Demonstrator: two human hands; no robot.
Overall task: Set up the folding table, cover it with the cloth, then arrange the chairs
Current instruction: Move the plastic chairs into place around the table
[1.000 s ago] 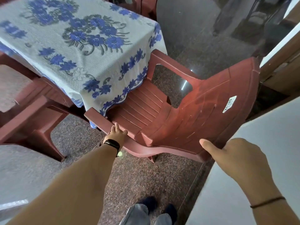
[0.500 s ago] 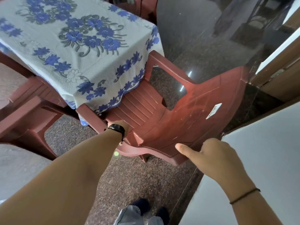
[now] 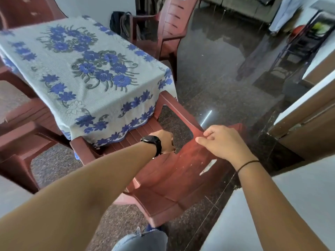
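Red-brown plastic chair [image 3: 168, 180] stands on the dark speckled floor [image 3: 217, 84] at the near corner of the cloth-covered tabletop [image 3: 87, 82], its seat pushed partly under the hanging edge of the white cloth [image 3: 101, 98] with blue flowers. The chair faces the tabletop, so its back is the part closest to the person, and its front-to-back line runs away from the person toward that corner.

Both arms reach forward over the chair back. The left hand [image 3: 164, 142], wearing a black wristband, is at the inner edge of the backrest beside the opening under the far armrest; its fingers curl downward, but the wrist hides whether they actually close on the plastic, so I cannot tell. The right hand [image 3: 223, 142] rests where the far armrest joins the top of the backrest, its fingers [image 3: 208, 134] bent together and pinching that edge.

The chair lies directly ahead of and below both hands, which are about equally near. It looks slightly angled to the tabletop's edge, so the next move probably calls for a small push or twist toward the corner to square it.

Other matching chairs stand at the left side and the far end.
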